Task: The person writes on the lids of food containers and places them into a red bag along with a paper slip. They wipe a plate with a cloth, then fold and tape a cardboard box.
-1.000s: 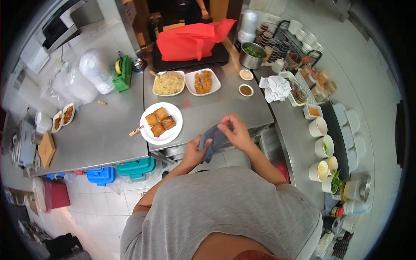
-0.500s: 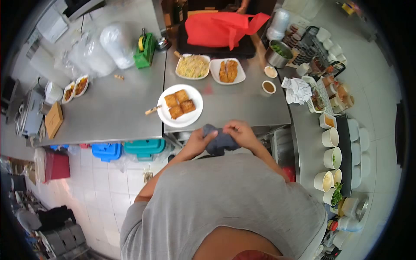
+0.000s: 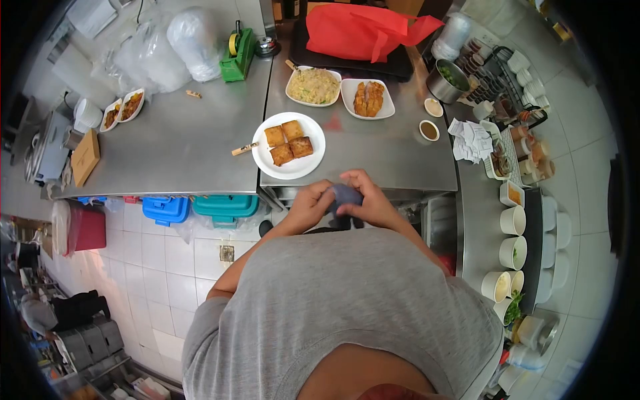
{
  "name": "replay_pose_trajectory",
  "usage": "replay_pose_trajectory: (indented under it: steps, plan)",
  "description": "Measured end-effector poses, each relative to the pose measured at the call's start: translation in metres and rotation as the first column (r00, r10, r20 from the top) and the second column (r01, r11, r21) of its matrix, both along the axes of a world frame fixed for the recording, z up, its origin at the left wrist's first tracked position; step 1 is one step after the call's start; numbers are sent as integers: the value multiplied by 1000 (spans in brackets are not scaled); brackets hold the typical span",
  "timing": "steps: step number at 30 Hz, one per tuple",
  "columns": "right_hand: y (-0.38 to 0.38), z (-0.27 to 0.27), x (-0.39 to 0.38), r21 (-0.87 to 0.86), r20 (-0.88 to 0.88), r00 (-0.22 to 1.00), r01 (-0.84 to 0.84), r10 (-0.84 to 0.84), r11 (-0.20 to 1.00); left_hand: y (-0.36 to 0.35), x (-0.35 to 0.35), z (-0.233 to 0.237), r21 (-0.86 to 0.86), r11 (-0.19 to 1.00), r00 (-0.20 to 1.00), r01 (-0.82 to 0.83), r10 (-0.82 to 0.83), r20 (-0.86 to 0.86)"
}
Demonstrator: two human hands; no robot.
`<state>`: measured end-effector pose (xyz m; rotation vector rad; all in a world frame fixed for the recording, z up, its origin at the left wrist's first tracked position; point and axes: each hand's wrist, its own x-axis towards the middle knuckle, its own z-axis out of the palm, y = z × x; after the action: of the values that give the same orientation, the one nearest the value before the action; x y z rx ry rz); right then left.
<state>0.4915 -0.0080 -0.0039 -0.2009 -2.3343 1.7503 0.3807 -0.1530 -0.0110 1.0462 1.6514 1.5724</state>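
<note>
Dark grey-blue cloth (image 3: 345, 195), soft and bunched, is the item being handled. Head view, now: it lies between the two bare hands, just off the front edge of the stainless-steel counter (image 3: 390, 157), above floor level and not on the counter.

Grip: left hand (image 3: 310, 207) has its fingers closed on the cloth's left side; right hand (image 3: 375, 202) curls around its right side, thumb below and fingers above. Both are grasping; exact fingertip contact on the far side cannot be told.

Step in hand, as judged: gathering or turning the cloth with both hands. Continuing that handling would call for one hand to keep hold while the other shifts its grip.

Near the counter's front edge, left of the hands: round white plate (image 3: 263, 160) with four golden-brown fried squares (image 3: 301, 146), a wooden clothespin (image 3: 245, 149) beside its left rim. Nearer the back edge: white dish of fried rice (image 3: 313, 87), white dish of sliced fried food (image 3: 369, 99), red fabric bag (image 3: 353, 33).

Versus earlier head frames: the cloth hung looser, spread below the hands; it is now more compact. Dishes keep their arrangement; the viewpoint has shifted.
</note>
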Motion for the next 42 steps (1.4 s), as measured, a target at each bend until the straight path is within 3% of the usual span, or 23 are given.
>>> replay_pose_trajectory:
  steps: [2,3,6,8,9,10,12,13,16,18,19,20,21,22,23,25,28,32,35,38,41,42]
  plan:
    - [-2,19,8,395,50,999,-21,1,918,-8,-5,-17,57,995,979,-87,75,188]
    - [0,18,10,336,96,995,-20,-14,942,-11,-9,-31,69,989,943,-129,101,318]
    - [19,14,19,89,262,965,-35,10,995,-18,-19,-21,89,968,928,-233,194,319]
    - [40,13,22,-176,386,914,-59,124,983,-24,-26,-33,24,978,946,-209,196,257]
    - [46,17,24,-218,398,905,-68,152,974,-27,-27,-43,-15,982,957,-191,189,222]
    - [45,21,21,-393,251,957,-38,147,919,-28,-27,-42,-55,983,966,-174,181,186]
    - [38,28,10,-700,-39,998,-57,42,712,-26,-28,-38,-93,991,994,-98,94,-45]
    - [38,30,2,-781,-78,996,-39,-35,624,-24,-29,-34,-118,991,986,-63,44,-159]
    - [49,53,-27,-933,50,975,123,-216,340,-30,-51,-31,-368,839,912,-402,403,-78]
    - [75,33,-52,-837,-51,943,139,-328,529,-43,-91,-75,-190,646,654,-739,620,-433]
    - [89,18,-67,-774,-109,921,157,-375,613,-49,-109,-88,-273,626,683,-731,659,-315]
    - [95,5,-86,-448,-108,911,314,-399,837,-51,-123,-94,-355,609,693,-709,695,-192]
    - [98,-11,-107,-43,-117,899,420,-422,907,-47,-129,-88,-379,649,731,-660,670,-127]
    - [105,-42,-132,231,-216,895,436,-391,870,-44,-133,-76,-400,687,765,-607,642,-60]
    - [107,-72,-152,482,-302,893,444,-333,755,-42,-137,-70,-415,723,792,-552,610,9]
    - [90,-90,-174,577,-258,946,313,-196,754,-40,-149,-74,-440,747,828,-498,561,17]
    - [80,-89,-196,634,-339,935,307,-102,710,-40,-168,-74,-468,750,859,-468,510,-42]
    - [81,-89,-204,737,-123,992,97,-8,669,-40,-180,-68,-502,736,881,-454,456,-128]
    - [85,-88,-200,775,-76,996,36,36,631,-39,-177,-57,-528,714,877,-459,459,-142]
    - [78,-68,-179,846,73,995,-97,67,524,-38,-180,-60,-561,696,880,-449,452,-143]
    - [72,-61,-156,908,93,970,-175,224,381,-39,-177,-60,-520,721,879,-458,453,-148]
    - [75,-62,-159,878,85,975,-170,203,447,-38,-178,-63,-509,725,877,-464,455,-151]
